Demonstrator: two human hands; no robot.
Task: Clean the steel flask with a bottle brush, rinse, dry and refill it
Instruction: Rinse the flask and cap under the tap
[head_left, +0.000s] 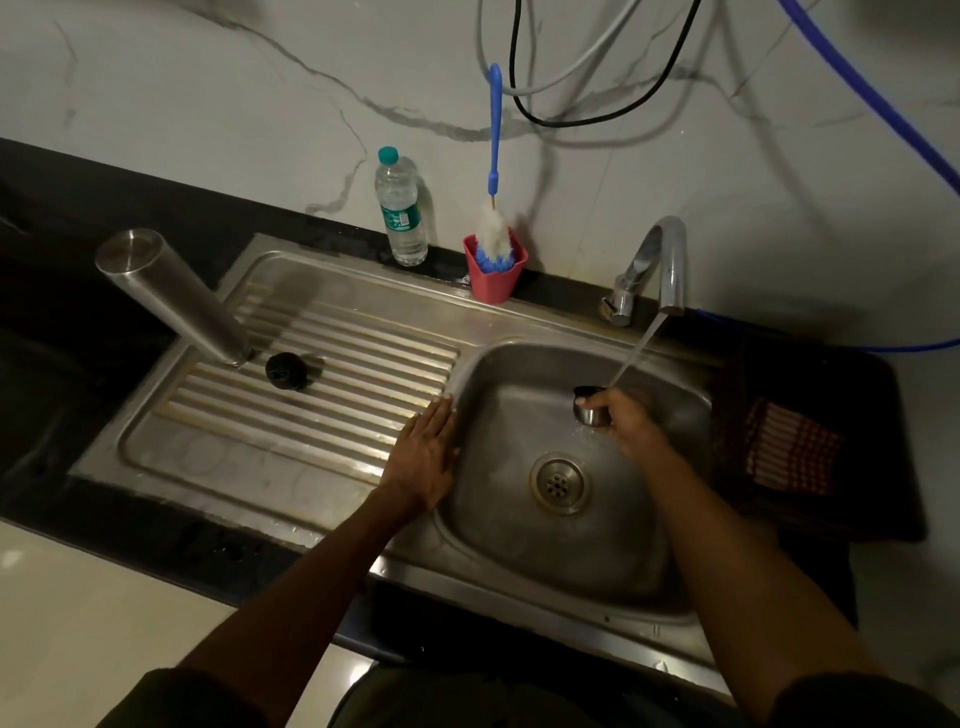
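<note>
The steel flask (171, 296) stands inverted on the ribbed drainboard (322, 364) at 10 o'clock from the basin (519, 551). A black stopper (285, 370) lies just beside the flask mouth, at its 3 o'clock. The right hand (626, 423) grips a small steel cap (589, 408) inside the basin, under the water stream from the tap (660, 265). The left hand (423, 462) rests flat, fingers straight, on the basin's left rim, holding nothing. The bottle brush (496, 208) stands bristles-down in a pink cup (493, 275) at 12 o'clock from the basin. 1 plastic water bottle (400, 208) stands at the cup's 9 o'clock. A checked cloth (789, 452) lies at 3 o'clock from the basin.
</note>
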